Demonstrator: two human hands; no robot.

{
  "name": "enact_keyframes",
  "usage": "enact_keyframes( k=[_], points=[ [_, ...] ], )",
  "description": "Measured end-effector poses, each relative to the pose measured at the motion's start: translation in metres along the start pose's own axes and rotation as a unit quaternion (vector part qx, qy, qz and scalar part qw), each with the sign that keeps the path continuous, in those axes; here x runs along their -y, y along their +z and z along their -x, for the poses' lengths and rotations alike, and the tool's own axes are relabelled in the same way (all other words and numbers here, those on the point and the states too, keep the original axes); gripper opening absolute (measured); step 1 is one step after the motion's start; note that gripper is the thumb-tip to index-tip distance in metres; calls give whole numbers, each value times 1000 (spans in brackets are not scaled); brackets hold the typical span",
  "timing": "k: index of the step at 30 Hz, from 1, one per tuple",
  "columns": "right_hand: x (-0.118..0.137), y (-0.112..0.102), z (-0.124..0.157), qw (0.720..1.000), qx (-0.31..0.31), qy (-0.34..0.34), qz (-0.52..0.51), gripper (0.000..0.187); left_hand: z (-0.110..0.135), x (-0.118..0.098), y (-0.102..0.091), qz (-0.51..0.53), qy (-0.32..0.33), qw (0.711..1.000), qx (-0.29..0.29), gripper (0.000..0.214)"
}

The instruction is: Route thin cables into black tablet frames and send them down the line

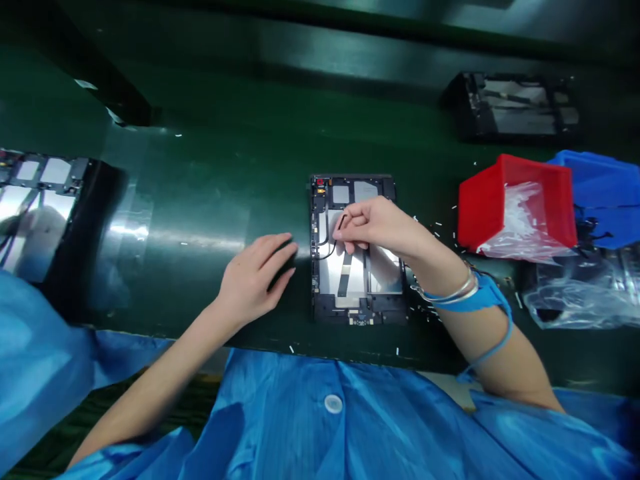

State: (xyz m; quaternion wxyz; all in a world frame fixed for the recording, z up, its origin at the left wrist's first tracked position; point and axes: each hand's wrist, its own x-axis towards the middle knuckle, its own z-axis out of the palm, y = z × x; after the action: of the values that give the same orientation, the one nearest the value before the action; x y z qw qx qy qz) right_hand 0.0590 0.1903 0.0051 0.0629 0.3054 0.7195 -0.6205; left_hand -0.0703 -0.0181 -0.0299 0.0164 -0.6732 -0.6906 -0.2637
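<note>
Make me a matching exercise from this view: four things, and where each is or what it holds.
1. Red plastic bin
2. Blue plastic bin
3. Bare left hand
4. Bare right hand

A. Pinching a thin black cable
B. Contains black wiry parts
C. Contains crumpled clear plastic
D. Left of the flat black-framed silver device, apart

Pairs: 1-C, 2-B, 3-D, 4-A
</note>
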Motion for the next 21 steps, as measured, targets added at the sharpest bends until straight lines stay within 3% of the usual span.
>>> enact_keyframes(
  k=[4, 15, 21],
  points=[
    [2, 5, -12, 998, -44, 20, 42, 14, -1, 5, 9, -36, 74, 996, 44, 28],
    [3, 9, -12, 995, -77, 40, 49, 16, -4, 3, 12, -76, 90, 991, 69, 35],
    [4, 7, -12, 991, -78, 47, 96, 15, -4, 4, 11, -39, 76, 994, 73, 35]
  ],
)
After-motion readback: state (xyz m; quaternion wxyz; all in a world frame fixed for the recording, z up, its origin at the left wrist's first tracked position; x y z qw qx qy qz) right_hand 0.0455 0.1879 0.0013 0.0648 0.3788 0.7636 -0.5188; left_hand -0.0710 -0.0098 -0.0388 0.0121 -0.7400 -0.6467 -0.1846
